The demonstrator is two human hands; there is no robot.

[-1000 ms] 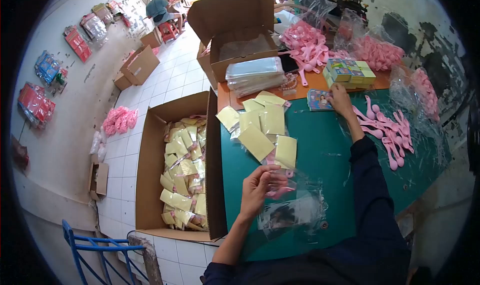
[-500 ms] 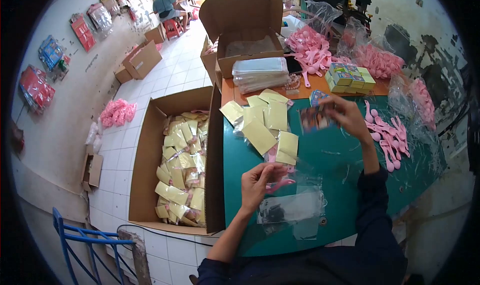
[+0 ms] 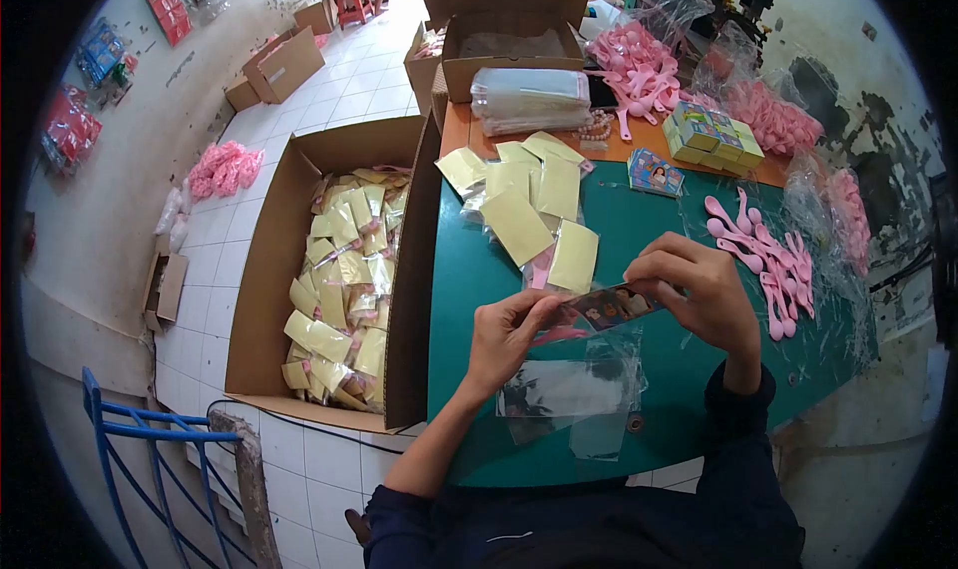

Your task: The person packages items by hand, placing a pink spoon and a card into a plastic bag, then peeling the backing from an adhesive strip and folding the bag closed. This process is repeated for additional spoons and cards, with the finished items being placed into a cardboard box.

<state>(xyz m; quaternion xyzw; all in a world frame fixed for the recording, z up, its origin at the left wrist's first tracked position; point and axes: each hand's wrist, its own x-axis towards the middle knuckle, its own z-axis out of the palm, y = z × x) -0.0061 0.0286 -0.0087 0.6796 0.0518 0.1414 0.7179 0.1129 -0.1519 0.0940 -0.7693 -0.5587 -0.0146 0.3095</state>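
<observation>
no text, label, brand or number is legible; print on the picture card (image 3: 611, 305) and small boxes (image 3: 711, 135) is too small.

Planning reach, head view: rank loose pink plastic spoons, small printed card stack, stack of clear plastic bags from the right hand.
1. Loose pink plastic spoons, right of right hand.
2. Small printed card stack, ahead.
3. Clear plastic bag stack, far ahead-left.

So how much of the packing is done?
Done: the carton holds lots of yellow packets, with another pile on the table. In hand: the left hand pinches a clear bag while the right hand holds a picture card at it. Left: loose pink spoons, a card stack and empty bags wait.
</observation>
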